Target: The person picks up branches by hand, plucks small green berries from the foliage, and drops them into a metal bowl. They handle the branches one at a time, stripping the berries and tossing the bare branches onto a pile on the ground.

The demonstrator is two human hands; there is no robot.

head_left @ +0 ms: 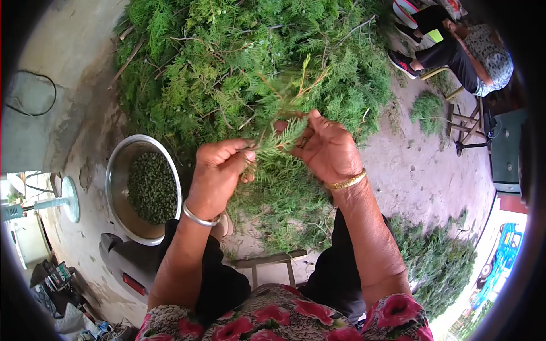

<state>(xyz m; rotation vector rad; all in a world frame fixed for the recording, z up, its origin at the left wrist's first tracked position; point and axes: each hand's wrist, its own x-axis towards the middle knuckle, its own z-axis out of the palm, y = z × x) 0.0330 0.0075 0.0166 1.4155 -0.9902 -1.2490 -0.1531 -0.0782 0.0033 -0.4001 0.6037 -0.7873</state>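
Note:
Between my two hands, above a big heap of green conifer branches [227,62], is a small conifer sprig [290,133]. My left hand [219,170] pinches its stem end between thumb and fingers. On the other side my right hand [330,148] has its fingers curled around the leafy part, with the thumb up; some fingertips are hidden behind the leaves. To the left of my left hand stands a metal basin [115,170], with many small round green cones or berries [152,187] in it.
At the upper right another person [478,57] sits on a wooden stool. More cut greenery [438,261] lies on the floor to my right. A fan [69,199] stands at the left, and a wooden stool bar [273,260] shows between my legs. A blue vehicle [500,261] is outside at the right.

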